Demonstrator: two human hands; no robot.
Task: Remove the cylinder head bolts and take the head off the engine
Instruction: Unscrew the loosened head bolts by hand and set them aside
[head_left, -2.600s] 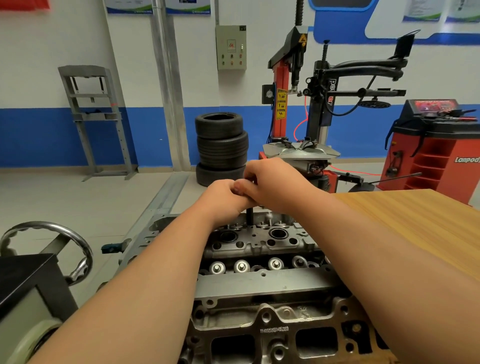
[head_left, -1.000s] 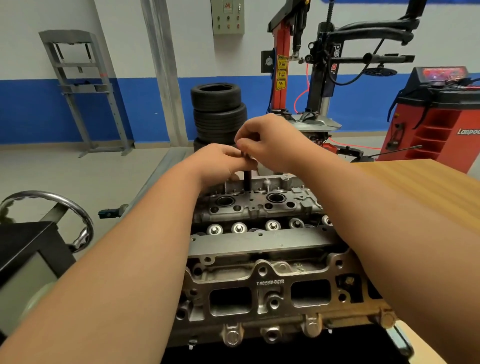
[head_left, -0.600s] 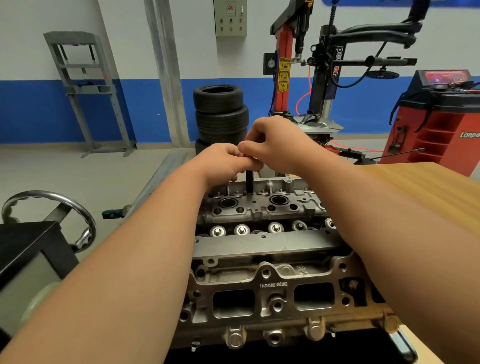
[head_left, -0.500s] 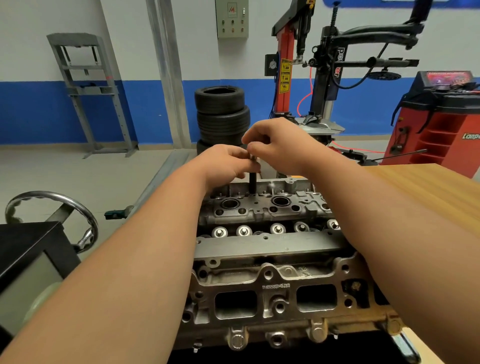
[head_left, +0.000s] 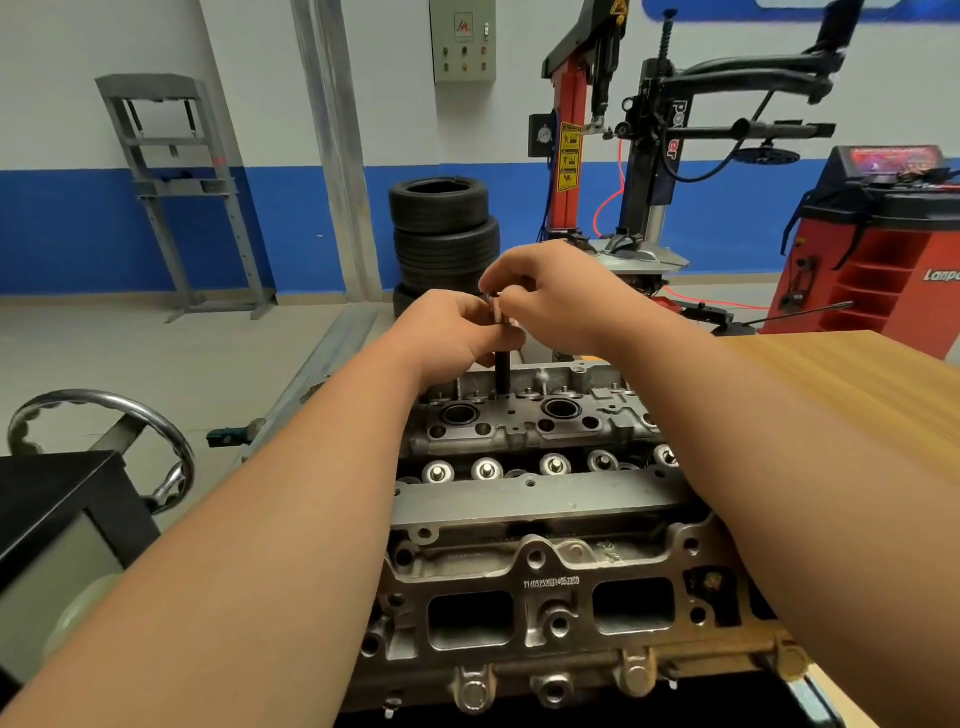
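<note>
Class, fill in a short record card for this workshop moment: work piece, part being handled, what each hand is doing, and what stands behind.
Work piece: cylinder head, with a wooden table to its right
Part handled: bolt, dark shaft upright, lower end at the head's far side
Left: left hand pinches the bolt's top
Right: right hand pinches the same top
Behind: stack of tyres

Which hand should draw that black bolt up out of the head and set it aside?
Right, probably: the right hand pinches the bolt at its top, and the wooden table lies on that side. The left hand holds it just below.
</note>
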